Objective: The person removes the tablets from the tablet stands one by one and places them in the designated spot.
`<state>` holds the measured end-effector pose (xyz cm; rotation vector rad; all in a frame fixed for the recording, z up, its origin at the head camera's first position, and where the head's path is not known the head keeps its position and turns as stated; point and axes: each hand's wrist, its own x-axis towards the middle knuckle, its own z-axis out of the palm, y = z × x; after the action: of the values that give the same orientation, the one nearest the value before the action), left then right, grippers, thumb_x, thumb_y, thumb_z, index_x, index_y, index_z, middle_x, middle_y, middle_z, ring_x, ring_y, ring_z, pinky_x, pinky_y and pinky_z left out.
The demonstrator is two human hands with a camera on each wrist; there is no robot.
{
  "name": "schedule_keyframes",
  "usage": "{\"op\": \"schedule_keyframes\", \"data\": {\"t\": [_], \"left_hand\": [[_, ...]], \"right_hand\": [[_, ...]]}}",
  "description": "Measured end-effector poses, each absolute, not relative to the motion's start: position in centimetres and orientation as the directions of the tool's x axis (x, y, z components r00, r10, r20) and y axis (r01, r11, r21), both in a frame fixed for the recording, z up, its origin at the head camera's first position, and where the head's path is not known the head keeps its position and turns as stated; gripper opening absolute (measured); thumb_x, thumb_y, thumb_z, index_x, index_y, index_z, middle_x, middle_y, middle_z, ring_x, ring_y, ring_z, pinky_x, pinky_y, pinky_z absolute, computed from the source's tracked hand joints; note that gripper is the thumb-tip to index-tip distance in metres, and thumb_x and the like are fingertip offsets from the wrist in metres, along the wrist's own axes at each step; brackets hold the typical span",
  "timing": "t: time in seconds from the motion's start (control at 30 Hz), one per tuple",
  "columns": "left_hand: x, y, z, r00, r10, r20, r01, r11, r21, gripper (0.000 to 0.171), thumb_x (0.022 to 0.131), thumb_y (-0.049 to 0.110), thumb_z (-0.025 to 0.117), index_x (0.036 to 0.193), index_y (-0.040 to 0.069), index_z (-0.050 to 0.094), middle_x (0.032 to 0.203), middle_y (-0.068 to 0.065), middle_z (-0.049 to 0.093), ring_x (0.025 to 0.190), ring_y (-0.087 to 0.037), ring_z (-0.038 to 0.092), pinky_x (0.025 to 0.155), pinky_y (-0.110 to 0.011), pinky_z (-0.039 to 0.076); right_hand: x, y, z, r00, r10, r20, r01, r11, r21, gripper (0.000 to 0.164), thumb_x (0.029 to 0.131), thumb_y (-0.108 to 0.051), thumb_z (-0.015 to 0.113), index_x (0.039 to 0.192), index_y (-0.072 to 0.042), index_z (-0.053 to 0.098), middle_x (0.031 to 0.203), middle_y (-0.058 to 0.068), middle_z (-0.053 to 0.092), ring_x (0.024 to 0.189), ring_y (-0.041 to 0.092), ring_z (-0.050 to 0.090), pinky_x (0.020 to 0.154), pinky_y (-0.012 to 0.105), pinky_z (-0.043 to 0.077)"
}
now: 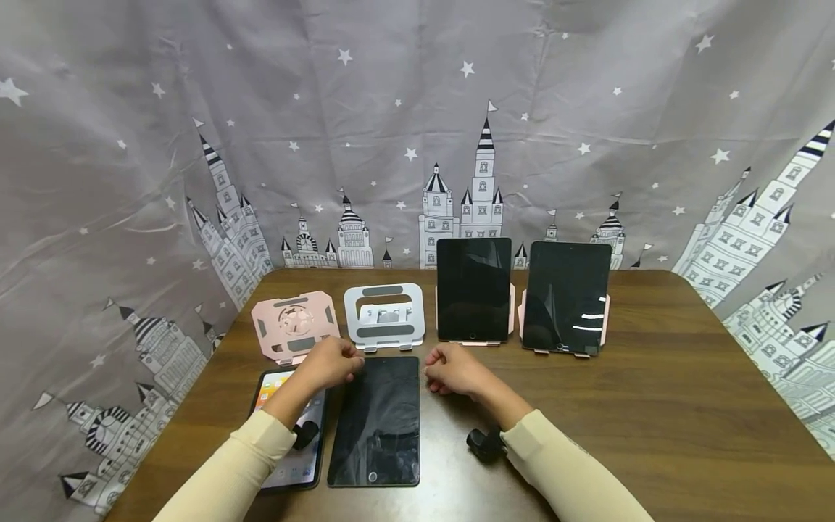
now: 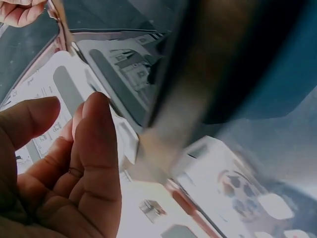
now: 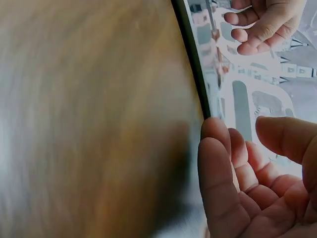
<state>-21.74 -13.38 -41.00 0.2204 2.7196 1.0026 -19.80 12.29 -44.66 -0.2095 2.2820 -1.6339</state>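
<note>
A black-screened tablet (image 1: 378,428) lies in the middle with its home button towards me. At its upper left corner is my left hand (image 1: 331,362), fingers loosely bent. In the left wrist view the left hand's thumb and fingers (image 2: 96,144) stand apart with nothing between them. My right hand (image 1: 457,370) is beside the tablet's upper right edge. In the right wrist view its fingertips (image 3: 215,131) are at the tablet's dark edge (image 3: 198,79); whether they touch I cannot tell. Behind the tablet stands a whitish folding tablet stand (image 1: 389,331).
A tablet with a lit screen (image 1: 303,464) lies under my left forearm. A pink stand (image 1: 320,312) stands behind it. To the right, a black tablet (image 1: 474,290) and another black tablet (image 1: 564,297) lean on pink stands. A grey castle-print curtain (image 1: 417,94) hangs behind the wooden table (image 1: 665,406).
</note>
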Motion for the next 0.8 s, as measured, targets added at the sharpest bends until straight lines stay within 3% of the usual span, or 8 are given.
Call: {"op": "schedule_keyframes", "data": {"t": [0.13, 0.43, 0.57, 0.7, 0.8], "left_hand": [[-22.3, -12.2, -40.5, -0.955, 0.248, -0.163, 0.074, 0.731, 0.678, 0.013, 0.094, 0.011, 0.063, 0.089, 0.001, 0.070, 0.069, -0.002, 0.059, 0.062, -0.014, 0.057, 0.055, -0.026, 0.045], [-24.3, -8.8, -39.6, -0.940, 0.337, -0.055, 0.187, 0.642, 0.744, 0.014, 0.096, 0.015, 0.063, 0.100, 0.004, 0.071, 0.084, -0.004, 0.066, 0.075, -0.015, 0.058, 0.066, -0.029, 0.049], [-25.2, -7.4, -39.3, -0.940, 0.340, 0.001, 0.222, 0.612, 0.759, 0.014, 0.095, 0.015, 0.064, 0.100, 0.005, 0.072, 0.084, -0.002, 0.067, 0.077, -0.016, 0.059, 0.066, -0.028, 0.049], [-26.0, -6.1, -38.8, -0.942, 0.334, -0.022, 0.173, 0.542, 0.822, 0.017, 0.096, 0.014, 0.064, 0.104, 0.001, 0.070, 0.091, -0.009, 0.069, 0.084, -0.022, 0.066, 0.068, -0.028, 0.053], [-26.6, -5.3, -38.3, -0.945, 0.321, -0.057, 0.116, 0.493, 0.862, 0.018, 0.097, 0.014, 0.062, 0.106, 0.000, 0.069, 0.093, -0.012, 0.068, 0.086, -0.022, 0.067, 0.069, -0.028, 0.055]], "right_hand": [[-20.1, 13.7, -43.7, -0.954, -0.281, -0.108, -0.011, 0.393, -0.920, 0.004, 0.093, -0.001, 0.062, 0.095, 0.001, 0.059, 0.076, 0.012, 0.064, 0.063, 0.023, 0.064, 0.055, 0.034, 0.055], [-21.5, 17.9, -41.8, -0.978, -0.210, 0.015, -0.124, 0.516, -0.848, 0.009, 0.095, -0.009, 0.062, 0.101, -0.002, 0.063, 0.081, 0.007, 0.066, 0.075, 0.030, 0.066, 0.061, 0.029, 0.052], [-22.2, 19.8, -41.0, -0.984, -0.173, 0.039, -0.124, 0.517, -0.847, 0.011, 0.096, -0.008, 0.061, 0.104, -0.001, 0.062, 0.087, 0.012, 0.066, 0.079, 0.031, 0.066, 0.066, 0.037, 0.057], [-22.7, 21.4, -40.1, -0.989, -0.136, 0.055, -0.118, 0.522, -0.845, 0.012, 0.097, -0.007, 0.060, 0.107, 0.001, 0.061, 0.094, 0.017, 0.067, 0.084, 0.032, 0.067, 0.071, 0.041, 0.059], [-23.1, 22.3, -39.5, -0.990, -0.119, 0.075, -0.128, 0.547, -0.827, 0.014, 0.098, -0.008, 0.059, 0.108, 0.001, 0.061, 0.095, 0.016, 0.067, 0.085, 0.031, 0.067, 0.070, 0.036, 0.058]]}}
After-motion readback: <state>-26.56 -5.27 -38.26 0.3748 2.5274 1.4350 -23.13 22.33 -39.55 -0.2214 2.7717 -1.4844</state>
